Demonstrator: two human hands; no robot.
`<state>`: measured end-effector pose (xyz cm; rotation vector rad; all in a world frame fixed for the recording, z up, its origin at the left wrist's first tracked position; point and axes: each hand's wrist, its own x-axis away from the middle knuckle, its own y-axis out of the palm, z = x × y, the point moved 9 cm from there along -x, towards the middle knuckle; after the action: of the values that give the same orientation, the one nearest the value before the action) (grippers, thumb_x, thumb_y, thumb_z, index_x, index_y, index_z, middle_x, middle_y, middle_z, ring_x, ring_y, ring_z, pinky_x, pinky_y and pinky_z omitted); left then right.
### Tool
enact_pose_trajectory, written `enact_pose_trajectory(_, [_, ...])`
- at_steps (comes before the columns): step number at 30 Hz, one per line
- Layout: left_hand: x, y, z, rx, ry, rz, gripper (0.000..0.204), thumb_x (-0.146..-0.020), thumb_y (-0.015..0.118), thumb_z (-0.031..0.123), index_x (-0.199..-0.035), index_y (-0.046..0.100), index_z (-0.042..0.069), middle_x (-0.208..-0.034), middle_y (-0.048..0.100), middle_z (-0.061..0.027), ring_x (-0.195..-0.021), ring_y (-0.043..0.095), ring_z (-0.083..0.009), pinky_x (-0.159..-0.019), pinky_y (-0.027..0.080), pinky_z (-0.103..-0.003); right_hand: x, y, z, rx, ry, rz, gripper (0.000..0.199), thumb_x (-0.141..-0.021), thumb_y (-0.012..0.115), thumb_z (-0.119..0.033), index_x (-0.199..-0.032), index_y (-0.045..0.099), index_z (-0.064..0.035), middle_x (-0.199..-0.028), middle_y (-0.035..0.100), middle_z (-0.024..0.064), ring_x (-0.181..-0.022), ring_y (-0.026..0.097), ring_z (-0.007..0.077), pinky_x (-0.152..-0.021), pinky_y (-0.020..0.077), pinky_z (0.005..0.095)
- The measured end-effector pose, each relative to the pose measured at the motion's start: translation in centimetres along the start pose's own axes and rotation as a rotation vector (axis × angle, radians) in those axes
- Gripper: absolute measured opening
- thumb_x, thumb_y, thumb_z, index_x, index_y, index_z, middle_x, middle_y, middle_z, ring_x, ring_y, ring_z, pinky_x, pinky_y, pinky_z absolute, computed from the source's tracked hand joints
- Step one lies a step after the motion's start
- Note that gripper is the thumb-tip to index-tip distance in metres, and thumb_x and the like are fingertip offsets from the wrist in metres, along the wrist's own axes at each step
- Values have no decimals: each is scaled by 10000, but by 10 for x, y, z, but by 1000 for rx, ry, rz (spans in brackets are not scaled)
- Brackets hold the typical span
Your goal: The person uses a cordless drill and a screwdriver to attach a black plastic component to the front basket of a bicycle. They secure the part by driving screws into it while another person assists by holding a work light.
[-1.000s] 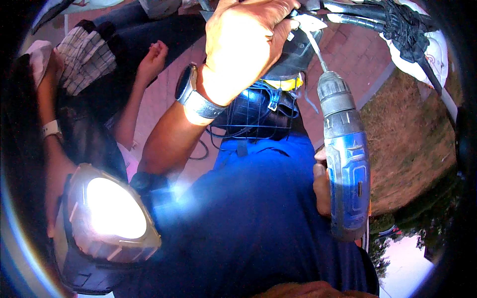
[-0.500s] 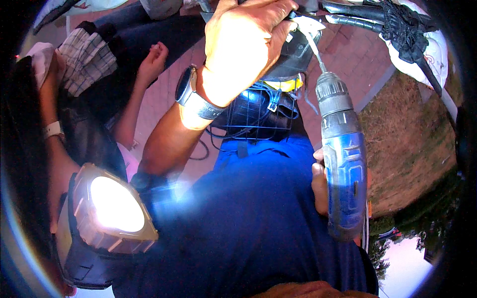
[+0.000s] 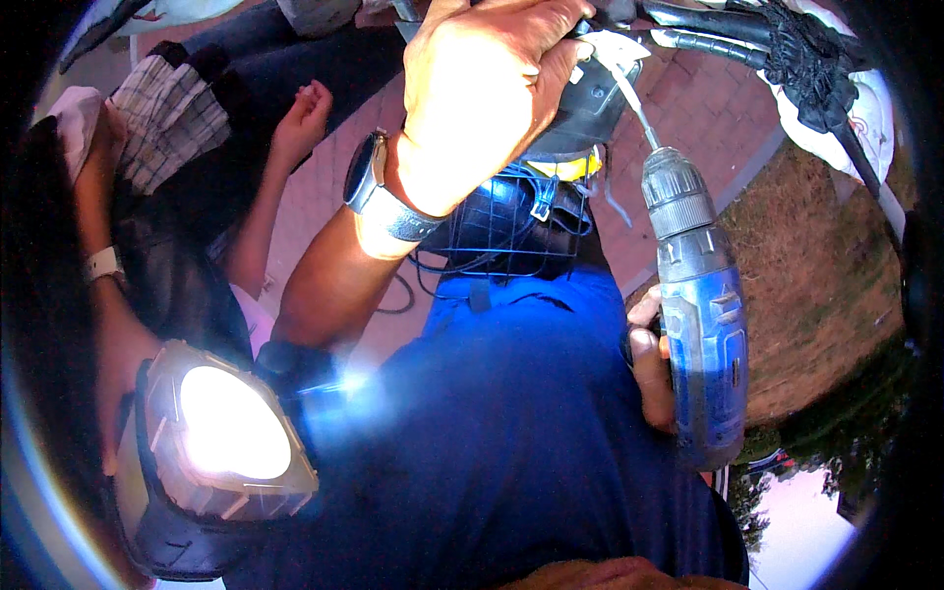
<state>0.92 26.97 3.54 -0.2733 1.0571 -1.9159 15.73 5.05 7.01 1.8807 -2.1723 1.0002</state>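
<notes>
My right hand [image 3: 653, 379] grips a blue and black cordless drill [image 3: 710, 339], its fingers partly hidden behind the body. A long thin bit [image 3: 634, 98] sticks out of the drill's chuck toward a brightly lit pale part [image 3: 615, 46] at the top. Whether the tip touches that part is too washed out to tell. My left hand [image 3: 492, 84], with a watch [image 3: 382, 197] on the wrist, is closed by the bit's tip; its fingers press on something I cannot make out. Just below the pale part is a black casing [image 3: 590, 108].
A wire basket [image 3: 501, 236] with blue and dark cables stands before my body. At left a co-worker's hand [image 3: 305, 113] is raised, and their other arm reaches a bright work lamp [image 3: 231, 433]. Black cables and a sleeve [image 3: 811, 69] hang at upper right over brick paving [image 3: 688, 98].
The drill and my right hand have shifted slightly to the right, and the chuck sits a little lower. My left hand has stayed put. The lamp has moved slightly down.
</notes>
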Motion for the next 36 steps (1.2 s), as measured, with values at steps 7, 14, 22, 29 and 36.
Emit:
enact_pose_trajectory(7, [2, 2, -3, 47, -31, 8, 244, -839, 756, 87, -1070, 751, 5, -1146, 752, -157, -1013, 731, -262, -795, 478, -390, -7, 3, 0, -87, 43, -155, 331, -893, 722, -30, -1194, 603, -96, -979, 614, -13, -966, 629, 116, -813, 517, 234])
enact_pose_trajectory(14, [4, 12, -7, 69, -17, 24, 248, -843, 758, 94, -1078, 753, 16, -1159, 751, -150, -1047, 727, -273, -845, 491, -431, 1, 7, 24, -379, 538, -175, 463, -909, 678, -151, -1328, 539, -12, -1189, 600, 120, -1100, 607, 164, -965, 511, 327])
enact_pose_trajectory(22, [9, -1, -12, 77, -96, 31, 248, -857, 741, 101, -1089, 754, 17, -1180, 743, -157, -1086, 715, -298, -925, 488, -491, -15, 13, 56, -1065, 380, -155, 567, -783, 755, -222, -1250, 554, 30, -847, 623, 134, -696, 585, 216, -695, 481, 374])
enact_pose_trajectory(29, [12, -5, -11, 111, -143, 40, 287, -841, 729, 87, -1117, 746, 11, -1221, 727, -170, -1091, 705, -316, -933, 492, -455, -21, 19, 72, -1528, 234, -438, 561, -809, 757, -246, -1259, 557, 23, -884, 652, 118, -628, 576, 168, -633, 463, 365])
enact_pose_trajectory(36, [14, -11, 0, -18, -100, 43, 395, -814, 754, 128, -1188, 706, 9, -1287, 680, -208, -1088, 684, -335, -905, 506, -415, -20, 30, 69, -1700, 135, -575, 517, -873, 744, -236, -1271, 552, 32, -906, 660, 112, -648, 595, 150, -628, 469, 343])
